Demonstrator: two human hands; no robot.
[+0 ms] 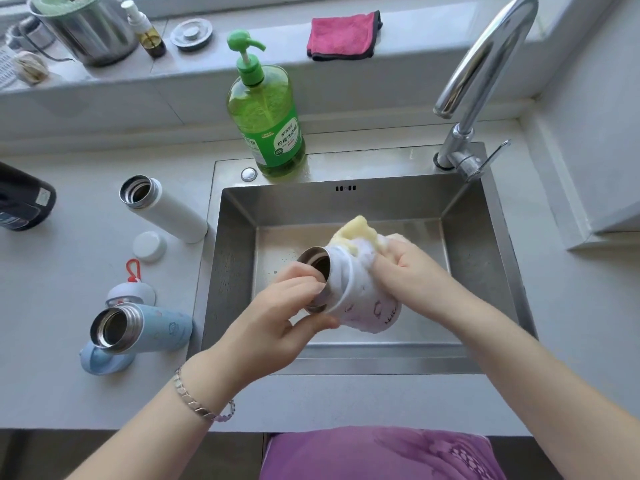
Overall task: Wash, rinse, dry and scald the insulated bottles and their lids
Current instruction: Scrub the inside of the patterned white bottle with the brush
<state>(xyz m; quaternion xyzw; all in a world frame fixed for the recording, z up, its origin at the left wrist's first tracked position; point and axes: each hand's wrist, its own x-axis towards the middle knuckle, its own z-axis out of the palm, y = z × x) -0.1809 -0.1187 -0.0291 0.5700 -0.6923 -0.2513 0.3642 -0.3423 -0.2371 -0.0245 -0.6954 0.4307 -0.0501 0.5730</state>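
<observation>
the left hand (287,306) grips the neck of a pale printed bottle (360,299). its fingers curl over the steel mouth rim with the tips just inside the opening, and the thumb presses on the neck from below. the bottle is held tilted on its side above the sink (485,237) basin, mouth at the left fingers, clear of every wall. the right hand (412,268) curls its fingers tightly round a yellow sponge (356,233) and presses it on the bottle's far flank, with white foam where they meet. part of the sponge sticks out beyond the right fingertips.

beyond both sets of fingers the basin floor lies open up to the back wall. there is open room between the right knuckles and the right wall. the sink's near rim runs under both forearms. the tap (485,64) arches high, well beyond the right fingers. a green soap bottle (266,116) stands on the back ledge, well beyond the left fingers.

left of the left fingers, past the sink's left edge, a white bottle (166,209) sits open-mouthed, its base end at that edge, with a white lid (149,245) just beside it. nearer, a blue bottle (145,327), also open, has a blue lid (100,358) at its mouth. a pale lid with a red strap (130,292) lies just beyond it.
</observation>
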